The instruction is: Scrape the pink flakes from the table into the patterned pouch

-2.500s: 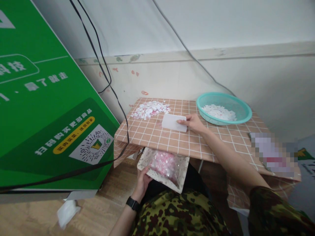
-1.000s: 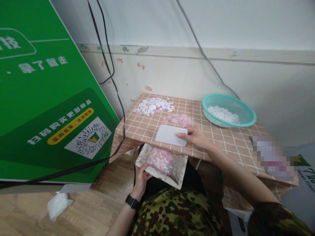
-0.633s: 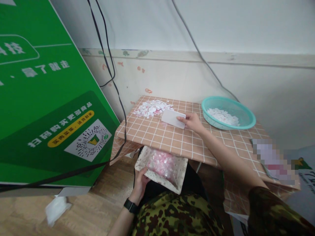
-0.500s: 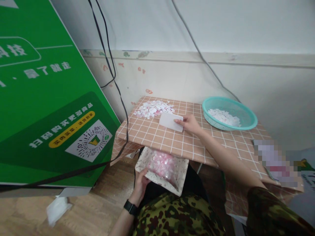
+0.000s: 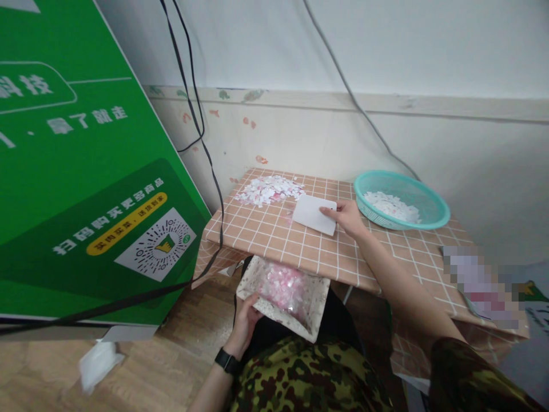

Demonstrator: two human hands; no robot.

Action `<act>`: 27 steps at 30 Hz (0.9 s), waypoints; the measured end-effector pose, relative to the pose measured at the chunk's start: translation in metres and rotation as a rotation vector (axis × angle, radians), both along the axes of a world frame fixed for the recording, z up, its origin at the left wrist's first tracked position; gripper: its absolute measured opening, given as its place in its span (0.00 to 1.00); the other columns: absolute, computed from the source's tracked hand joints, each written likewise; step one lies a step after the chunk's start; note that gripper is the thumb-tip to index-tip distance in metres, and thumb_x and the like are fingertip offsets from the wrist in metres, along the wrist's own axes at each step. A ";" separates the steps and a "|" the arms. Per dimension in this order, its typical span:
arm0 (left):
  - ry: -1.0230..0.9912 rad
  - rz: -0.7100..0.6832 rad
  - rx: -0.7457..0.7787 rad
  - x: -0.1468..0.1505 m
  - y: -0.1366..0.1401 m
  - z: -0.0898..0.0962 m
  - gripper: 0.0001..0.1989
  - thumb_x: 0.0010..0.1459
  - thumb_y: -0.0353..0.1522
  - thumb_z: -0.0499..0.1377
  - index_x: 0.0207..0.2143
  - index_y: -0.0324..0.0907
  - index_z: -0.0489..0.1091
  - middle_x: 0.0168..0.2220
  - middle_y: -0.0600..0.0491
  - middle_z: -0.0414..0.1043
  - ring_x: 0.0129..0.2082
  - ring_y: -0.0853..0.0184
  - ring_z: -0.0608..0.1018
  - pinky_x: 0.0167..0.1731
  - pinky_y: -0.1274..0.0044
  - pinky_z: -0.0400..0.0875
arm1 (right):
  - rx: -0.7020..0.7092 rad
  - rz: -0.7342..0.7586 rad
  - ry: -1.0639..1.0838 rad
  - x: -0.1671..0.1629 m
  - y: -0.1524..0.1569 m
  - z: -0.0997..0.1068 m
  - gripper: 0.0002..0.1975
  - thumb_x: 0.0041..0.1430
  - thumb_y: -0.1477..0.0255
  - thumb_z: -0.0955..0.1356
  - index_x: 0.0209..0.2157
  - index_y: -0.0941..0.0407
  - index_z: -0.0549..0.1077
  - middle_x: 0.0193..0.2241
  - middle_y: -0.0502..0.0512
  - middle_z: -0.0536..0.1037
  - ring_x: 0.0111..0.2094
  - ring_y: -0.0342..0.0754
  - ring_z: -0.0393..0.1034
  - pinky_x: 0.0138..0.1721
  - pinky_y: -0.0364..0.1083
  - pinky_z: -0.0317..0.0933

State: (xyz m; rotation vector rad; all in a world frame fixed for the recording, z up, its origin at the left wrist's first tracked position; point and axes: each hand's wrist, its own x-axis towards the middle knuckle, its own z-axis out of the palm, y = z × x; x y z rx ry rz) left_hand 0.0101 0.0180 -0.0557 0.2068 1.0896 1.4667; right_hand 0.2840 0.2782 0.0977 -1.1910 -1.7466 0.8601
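Fingers [image 5: 329, 213] of the right hand [image 5: 349, 219] are pinching a white card [image 5: 312, 214] over checked cloth [image 5: 270, 232] near paper scraps [image 5: 268, 189] in the head view; the left hand [image 5: 246, 321] is gripping a speckled tray [image 5: 318, 297]. A green panel [image 5: 86, 150] is reading “拿了就走” and “扫码购买更多商品.”

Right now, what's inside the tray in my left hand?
The tray holds pink and white bits, seemingly in clear plastic. What lies beneath them is covered; the table hides part of the tray's far side.
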 end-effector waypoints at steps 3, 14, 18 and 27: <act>-0.001 -0.002 -0.002 0.000 -0.001 0.001 0.29 0.53 0.38 0.68 0.57 0.45 0.68 0.54 0.45 0.77 0.50 0.53 0.80 0.46 0.62 0.77 | -0.009 -0.016 0.032 -0.005 -0.002 -0.002 0.26 0.48 0.48 0.75 0.25 0.61 0.79 0.21 0.55 0.76 0.22 0.47 0.67 0.22 0.44 0.58; 0.022 -0.008 0.014 0.000 0.000 0.001 0.31 0.53 0.38 0.68 0.59 0.44 0.67 0.56 0.44 0.75 0.52 0.52 0.79 0.46 0.61 0.77 | -0.021 -0.058 0.099 0.004 0.002 -0.002 0.25 0.42 0.50 0.78 0.26 0.61 0.81 0.21 0.57 0.79 0.25 0.51 0.72 0.23 0.46 0.64; 0.019 -0.012 0.019 0.001 0.000 0.002 0.28 0.54 0.37 0.67 0.57 0.43 0.68 0.53 0.45 0.76 0.51 0.53 0.79 0.47 0.62 0.77 | -0.058 -0.057 0.104 -0.006 0.000 -0.006 0.27 0.42 0.48 0.77 0.24 0.60 0.80 0.21 0.57 0.78 0.24 0.50 0.71 0.22 0.45 0.62; 0.027 -0.017 0.019 0.000 0.000 0.003 0.30 0.53 0.38 0.68 0.58 0.43 0.68 0.55 0.43 0.76 0.52 0.52 0.79 0.47 0.61 0.77 | -0.181 0.030 0.148 -0.025 -0.013 0.000 0.30 0.41 0.45 0.77 0.24 0.61 0.79 0.22 0.56 0.77 0.22 0.46 0.68 0.21 0.43 0.58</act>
